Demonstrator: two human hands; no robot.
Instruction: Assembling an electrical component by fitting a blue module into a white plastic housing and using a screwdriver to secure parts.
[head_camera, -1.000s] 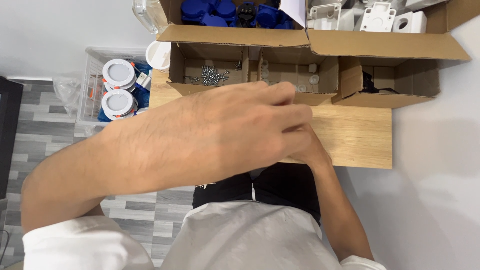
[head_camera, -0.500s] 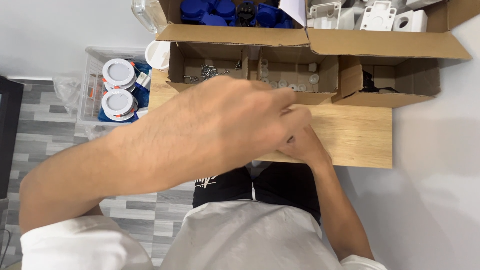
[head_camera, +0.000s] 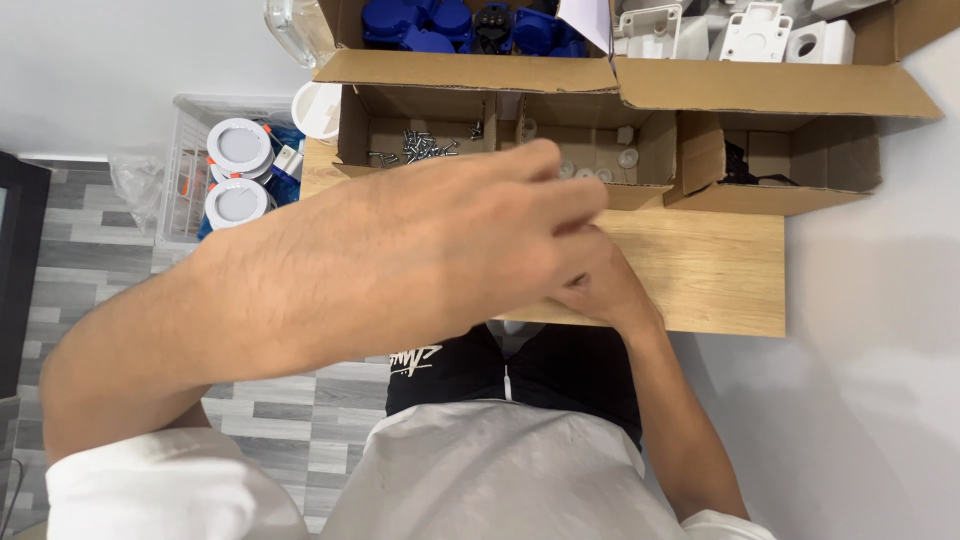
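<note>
Seen from above, a small wooden table (head_camera: 700, 270) stands against a white wall, with open cardboard boxes along its far edge. The left hand (head_camera: 450, 240) is raised close to the camera, fingers loosely curled; whether anything is held cannot be told. The right hand (head_camera: 600, 290) rests at the table's near edge, its grip hidden behind the left. Nearest lie loose screws (head_camera: 420, 148) in the left box: judged small, hard, light and best pinched by the shank.

Right hand (head_camera: 600, 285) half behind left hand (head_camera: 450, 250)
</note>
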